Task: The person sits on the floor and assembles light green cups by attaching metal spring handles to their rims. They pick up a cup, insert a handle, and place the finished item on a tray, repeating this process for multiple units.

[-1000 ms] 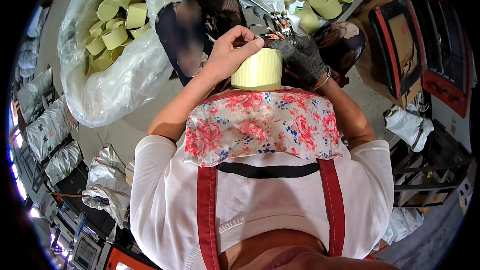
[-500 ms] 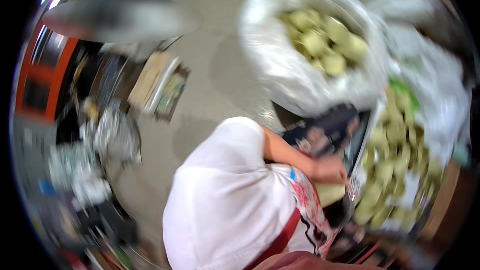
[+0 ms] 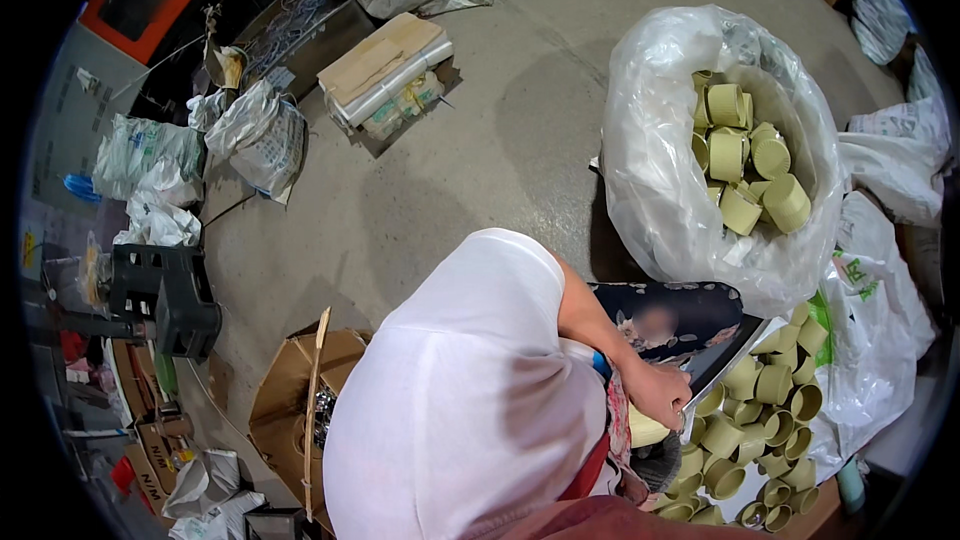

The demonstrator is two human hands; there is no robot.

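Note:
My left arm comes out of a white short sleeve (image 3: 500,290), a blue band near the elbow. At its end my left hand (image 3: 658,395) is closed, fingertips pinched downward; whatever is between them is too small to make out. Directly below it is a pale yellow-green cup-shaped piece (image 3: 648,428), partly covered by the hand and clothing. A dark grey fabric patch, seemingly my gloved right hand (image 3: 660,462), lies against that piece, its fingers hidden. Just right, many similar yellow-green cups (image 3: 772,384) lie heaped on a low surface.
Beyond my knee in dark floral cloth (image 3: 680,320) stands a large clear-plastic-lined container (image 3: 640,170) holding more cups. White sacks (image 3: 870,310) lie at the right. A flat cardboard-topped bundle (image 3: 385,60), a black stool (image 3: 170,300) and an open carton (image 3: 280,390) are on the left.
The whole view has swung, so the lined container and cups appear farther right and lower. The blurred grey oval at upper left is gone. My left hand stays closed over the cup-shaped piece.

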